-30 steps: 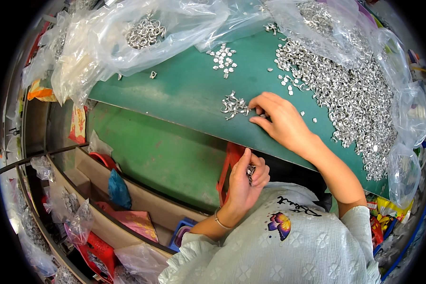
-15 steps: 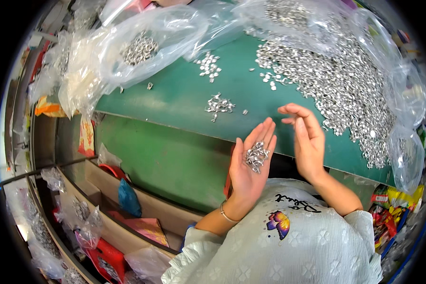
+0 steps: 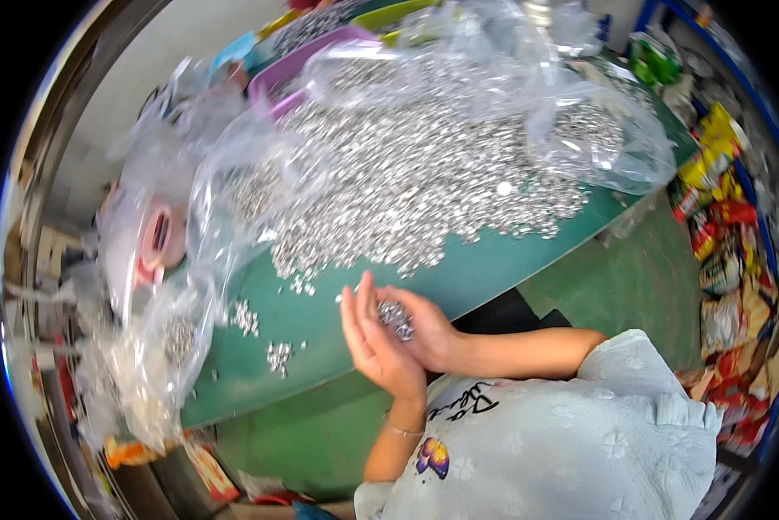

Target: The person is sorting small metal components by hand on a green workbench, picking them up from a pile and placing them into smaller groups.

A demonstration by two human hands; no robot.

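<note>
My left hand (image 3: 377, 348) and my right hand (image 3: 430, 334) are cupped together near the table's front edge. Between them sits a clump of small silver metal pieces (image 3: 395, 319), perhaps clasps. The lower part of the clump is hidden by my palms and fingers. Just beyond my fingertips begins a broad heap of similar silver pieces (image 3: 407, 191), blurred in this view. To the left of my left hand, two small groups lie apart on the green tabletop: one pile (image 3: 279, 356) nearer me and another pile (image 3: 245, 318) farther off.
Clear plastic bags (image 3: 602, 143) holding silver pieces edge the heap, with another bag (image 3: 177, 338) at the left. A purple tray (image 3: 261, 94) stands at the back, beside a light-blue container (image 3: 233, 54). Colourful packets (image 3: 726, 225) fill the right side below the green table (image 3: 493, 276).
My hands have come together around the pieces that lay in my open left palm. The view has swung right, showing more of the heap and the trays behind it.
</note>
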